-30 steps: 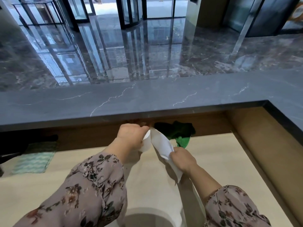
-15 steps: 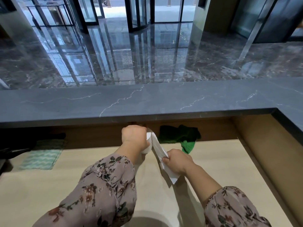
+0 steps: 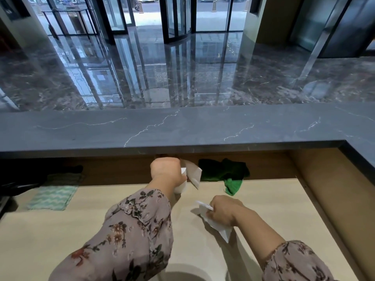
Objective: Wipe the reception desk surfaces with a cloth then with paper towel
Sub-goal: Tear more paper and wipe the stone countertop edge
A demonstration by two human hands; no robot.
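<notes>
My left hand (image 3: 167, 171) grips a white paper towel roll (image 3: 191, 174) just under the dark stone counter top (image 3: 182, 128), a loose end hanging from it. My right hand (image 3: 223, 211) holds a torn-off white paper towel sheet (image 3: 218, 227) low over the pale wooden lower desk (image 3: 60, 230), apart from the roll. A green cloth (image 3: 229, 175) lies crumpled at the back of the lower desk, right of the roll.
A teal zigzag-patterned cloth (image 3: 53, 195) lies flat on the lower desk at the left, beside dark equipment (image 3: 18, 179). A wooden side wall (image 3: 334, 199) bounds the desk on the right. Beyond the counter is a glossy marble lobby floor.
The sheet stretched between both hands has torn from the roll. My right hand has pulled back toward me and down with it; my left hand stays on the roll.
</notes>
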